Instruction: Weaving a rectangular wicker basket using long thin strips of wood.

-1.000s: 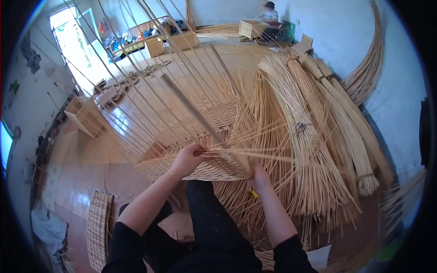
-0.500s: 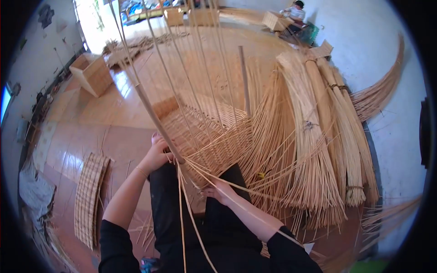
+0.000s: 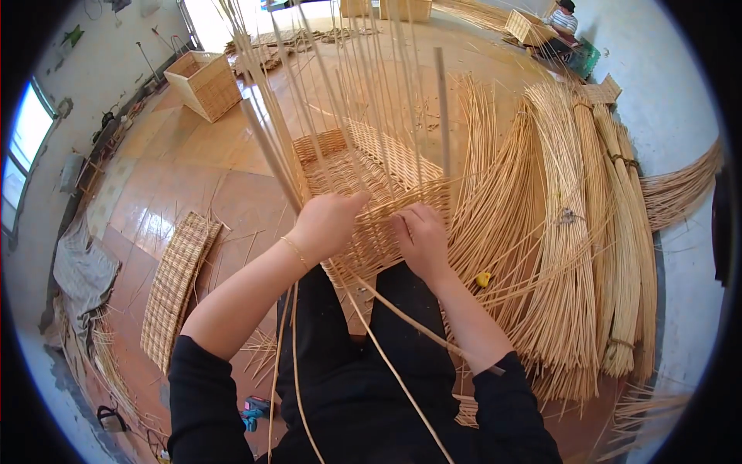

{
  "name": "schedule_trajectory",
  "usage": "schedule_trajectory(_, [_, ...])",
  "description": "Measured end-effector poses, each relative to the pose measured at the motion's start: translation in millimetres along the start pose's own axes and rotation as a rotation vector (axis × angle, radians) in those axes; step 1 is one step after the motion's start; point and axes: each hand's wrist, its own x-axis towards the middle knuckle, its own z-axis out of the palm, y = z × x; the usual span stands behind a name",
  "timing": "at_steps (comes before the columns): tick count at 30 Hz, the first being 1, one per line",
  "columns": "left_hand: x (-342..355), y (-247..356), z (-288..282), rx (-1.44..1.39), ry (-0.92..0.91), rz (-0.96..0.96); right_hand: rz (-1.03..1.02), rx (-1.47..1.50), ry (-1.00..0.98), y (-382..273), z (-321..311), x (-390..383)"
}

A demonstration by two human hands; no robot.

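A partly woven wicker basket (image 3: 371, 236) sits in front of my knees, with tall upright stakes (image 3: 379, 85) rising from its walls. Thicker corner posts (image 3: 269, 155) stand at its near left and right. Over the near wall's top edge, my left hand (image 3: 328, 220) is closed beside the left post; its fingertips are mostly hidden behind the hand. My right hand (image 3: 421, 236) pinches at the same wall farther right, its fingers curled round thin willow rods. Several loose rod ends (image 3: 394, 363) hang from the basket across my lap.
Big willow bundles (image 3: 564, 255) lie along the right. A woven panel (image 3: 182, 286) rests on the floor at left, with a cordless power tool (image 3: 255, 410) nearer me. A finished square basket (image 3: 205, 83) stands farther off. Another person (image 3: 560, 31) sits at the far right.
My right hand has risen from under the basket's near side to its top edge. My left hand has shifted from the left post onto the near wall. The view has shifted too.
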Motion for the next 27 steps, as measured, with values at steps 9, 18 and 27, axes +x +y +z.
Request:
schedule_trajectory(9, [35,-7,42,-0.017,-0.13,-0.136,0.625,0.682,0.108,40,18,31])
schedule_trajectory(18, [34,7,44,0.004,-0.058,-0.258,0.399,0.54,0.093,16,9,114])
schedule_trajectory(27, [103,57,50,0.021,-0.073,-0.011,0.753,0.753,0.27,105,-16,42])
